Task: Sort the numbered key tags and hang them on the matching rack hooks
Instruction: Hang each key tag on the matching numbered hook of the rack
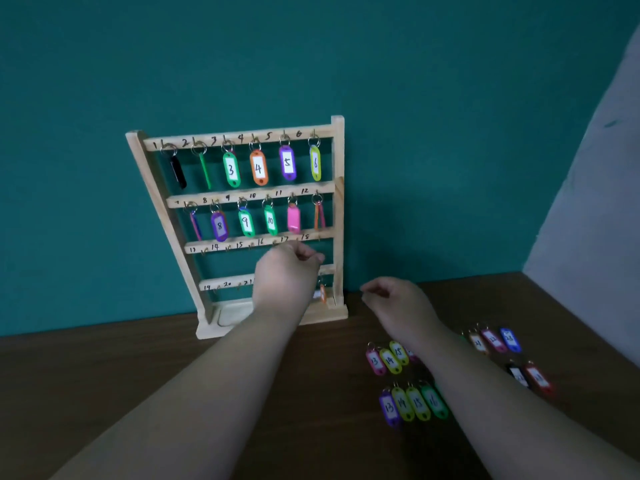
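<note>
Leftmost, a wooden key rack (221, 328) stands on the dark table (138, 393) against a teal wall (450, 98). Its top rail carries a black tag (178, 172) on hook 1, an edge-on green tag (205, 169) on hook 2, then tags reading 3, 4, 5 and 6. The second rail (249, 196), numbered 7 to 12, carries six more tags; 8, 9 and 10 face forward, the others are turned or edge-on. The left hand (287, 268) is raised in front of the rack's lower rails, its curled fingers (311, 256) bunched against the thumb just under the mark 18; whether they pinch anything cannot be told. Below that hand a small orange tag (322, 293) hangs by the rack's right post. The right hand (394, 299) hovers over the table beside the rack, fingers loosely curled with nothing visible in them. Under its forearm lie loose key tags: a far row (390, 360) reading 13, 14, 15 and a near row (418, 403) reading 13, 14, 15, 16. Further right lie orange, pink and blue tags (493, 340), then a black tag and a red tag (538, 377), their numbers blurred.
</note>
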